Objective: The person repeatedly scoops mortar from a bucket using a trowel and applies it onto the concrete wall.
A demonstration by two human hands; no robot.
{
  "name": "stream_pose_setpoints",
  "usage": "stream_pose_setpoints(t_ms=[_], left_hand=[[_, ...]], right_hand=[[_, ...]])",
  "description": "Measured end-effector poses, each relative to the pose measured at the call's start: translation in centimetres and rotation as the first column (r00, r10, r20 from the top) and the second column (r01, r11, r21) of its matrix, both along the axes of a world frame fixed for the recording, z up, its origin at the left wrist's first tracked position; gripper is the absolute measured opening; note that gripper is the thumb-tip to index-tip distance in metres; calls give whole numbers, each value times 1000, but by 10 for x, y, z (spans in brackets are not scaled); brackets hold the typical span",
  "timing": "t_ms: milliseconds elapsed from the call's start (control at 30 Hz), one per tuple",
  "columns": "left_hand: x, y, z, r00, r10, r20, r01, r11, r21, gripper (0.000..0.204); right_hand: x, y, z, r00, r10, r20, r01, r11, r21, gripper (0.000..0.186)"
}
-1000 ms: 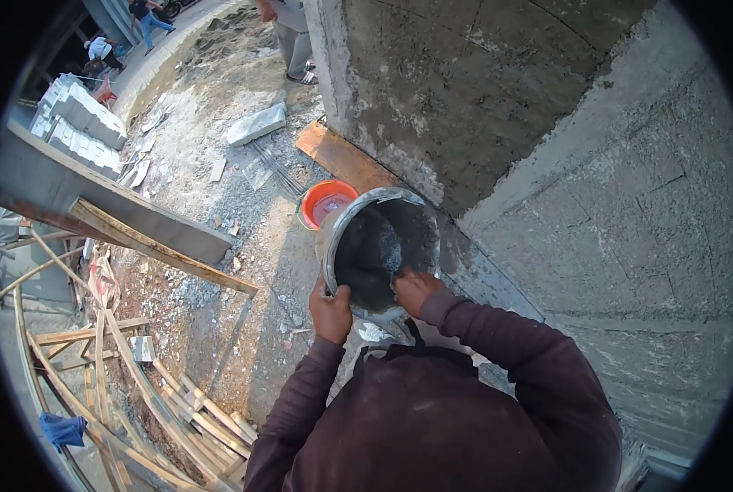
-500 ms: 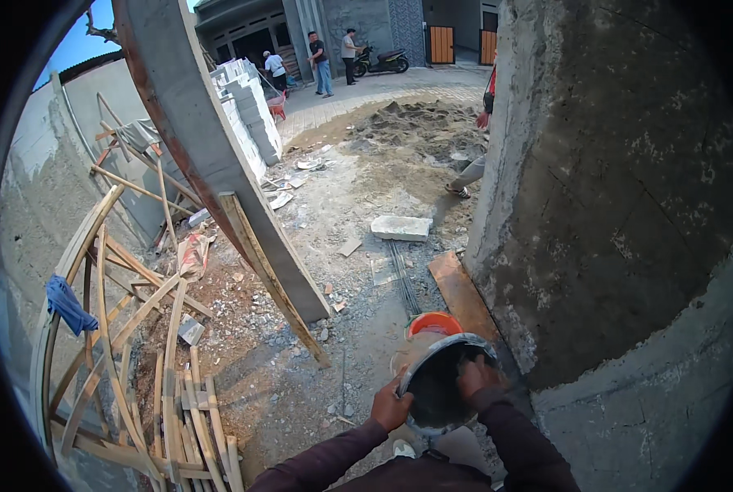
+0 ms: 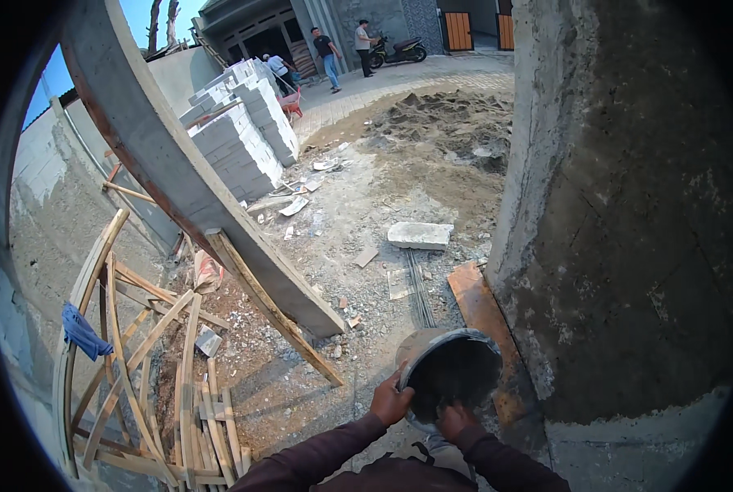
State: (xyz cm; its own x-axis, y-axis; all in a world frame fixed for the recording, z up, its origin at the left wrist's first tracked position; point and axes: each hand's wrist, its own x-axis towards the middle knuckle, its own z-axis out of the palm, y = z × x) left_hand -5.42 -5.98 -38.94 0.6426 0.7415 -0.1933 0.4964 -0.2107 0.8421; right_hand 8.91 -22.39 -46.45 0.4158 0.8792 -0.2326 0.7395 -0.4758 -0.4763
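A bucket (image 3: 487,338) with a grey, crusted rim is tilted so that its mouth faces me. Its inside is dark, and what lies at the bottom is hard to make out. My left hand (image 3: 392,400) grips the left side of the rim, thumb toward the mouth. At the near side of the mouth, my right hand (image 3: 458,419) reaches just inside the bucket. Its fingertips fade into the dark interior, so whether they hold anything is unclear.
A plastered wall (image 3: 629,246) rises close on my right, with a rusty board (image 3: 483,303) at its foot. A pale block (image 3: 420,235) lies on thin rods ahead. To the left are a leaning concrete post (image 3: 194,184), a plank (image 3: 272,307) and a timber stack (image 3: 190,385).
My right hand has moved from deep inside the bucket to its near rim. The bucket has shifted slightly up and right, and the orange-red container behind it is out of sight.
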Motion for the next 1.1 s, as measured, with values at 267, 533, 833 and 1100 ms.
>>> stream_pose_setpoints(t_ms=[267, 533, 833, 1100], left_hand=[[40, 50, 9, 990, -128, 54, 127, 992, 22, 75], [15, 156, 7, 941, -322, -98, 314, 945, -94, 76], [-15, 173, 9, 938, -323, 125, 333, 941, -65, 76], [15, 103, 18, 897, -376, 233, 399, 915, -58, 75]], right_hand=[[110, 39, -28, 966, 257, 29, -243, 942, -231, 33], [8, 116, -1, 825, -228, -516, 233, 971, -57, 34], [-8, 120, 7, 891, -284, -355, 247, 958, -147, 38], [33, 28, 70, 832, -159, 532, 372, 871, -321, 15]])
